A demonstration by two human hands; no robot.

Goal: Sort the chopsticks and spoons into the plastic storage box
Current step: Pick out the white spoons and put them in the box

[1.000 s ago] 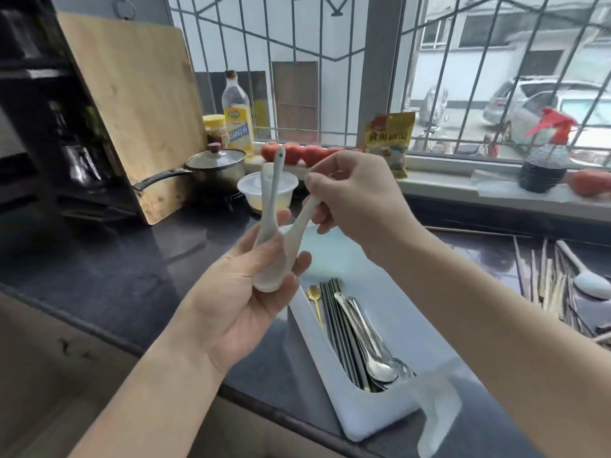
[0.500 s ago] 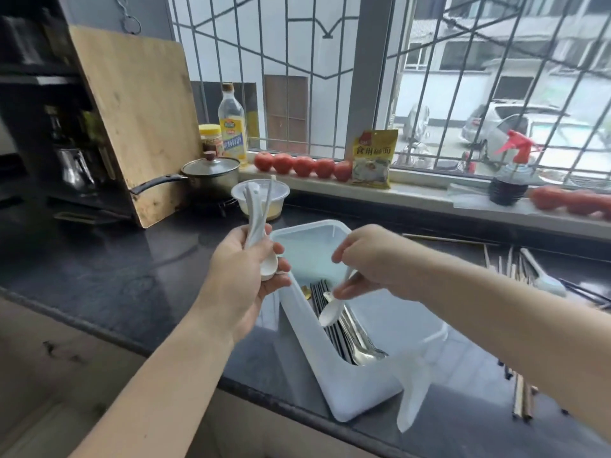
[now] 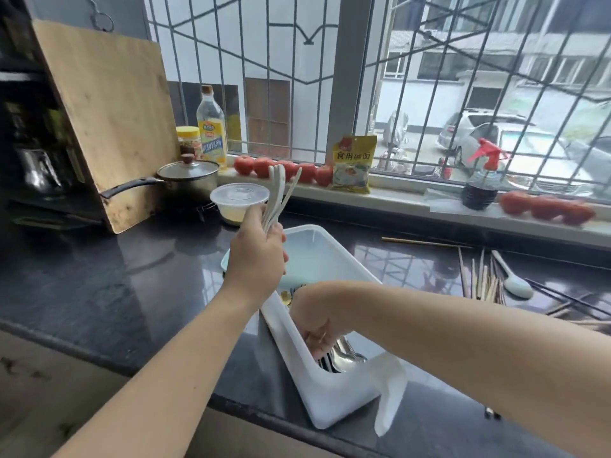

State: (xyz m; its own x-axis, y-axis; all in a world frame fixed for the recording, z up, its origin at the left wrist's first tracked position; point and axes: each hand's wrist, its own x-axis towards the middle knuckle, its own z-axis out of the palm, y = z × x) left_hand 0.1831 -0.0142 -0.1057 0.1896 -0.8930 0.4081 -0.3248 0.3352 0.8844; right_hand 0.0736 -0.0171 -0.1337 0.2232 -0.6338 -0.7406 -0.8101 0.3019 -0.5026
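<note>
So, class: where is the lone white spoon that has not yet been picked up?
In the head view, the white spoon lies far right on the dark countertop, beside the loose chopsticks, below the windowsill.

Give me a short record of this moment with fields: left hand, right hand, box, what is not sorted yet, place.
left hand: left hand grips white spoons, handles pointing up, above the box
right hand: right hand reaches down inside the box; what it holds is hidden
box: white plastic storage box, metal spoons lying in it
not sorted yet: loose chopsticks and one white spoon on the counter, to the right
place: dark counter below a barred window
</note>
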